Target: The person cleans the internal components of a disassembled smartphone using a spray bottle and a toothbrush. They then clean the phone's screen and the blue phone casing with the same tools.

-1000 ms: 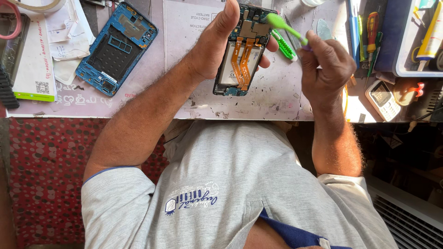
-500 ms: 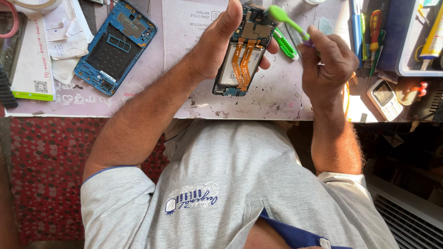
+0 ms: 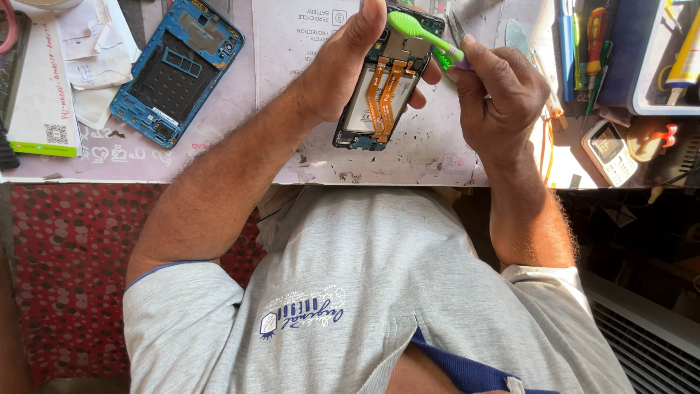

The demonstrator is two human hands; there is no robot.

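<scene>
On the right edge of the bench sits a tray (image 3: 642,106) with white walls, holding a yellow tube (image 3: 687,58); what else lies in it cannot be told. Beside it, screwdrivers (image 3: 594,40) with red, green and blue handles lie in a loose row, and a small white meter (image 3: 609,152) rests near the bench edge. The bench (image 3: 437,157) is pale, scratched and speckled with dark marks, with a printed sheet spread under the work. Left hand (image 3: 350,62) is closed around an opened phone (image 3: 386,87), fingers wrapped behind it and thumb along its side, holding it tilted just above the bench; orange ribbon cables run down its exposed inside. Right hand (image 3: 503,91) pinches the handle of a green brush (image 3: 423,33), whose head rests against the phone's upper end. Farther left lie a blue phone frame (image 3: 175,69), some papers (image 3: 95,51) and a white box (image 3: 44,102). Below the bench shows a red dotted cloth (image 3: 65,277), and the person wears a grey shirt.
</scene>
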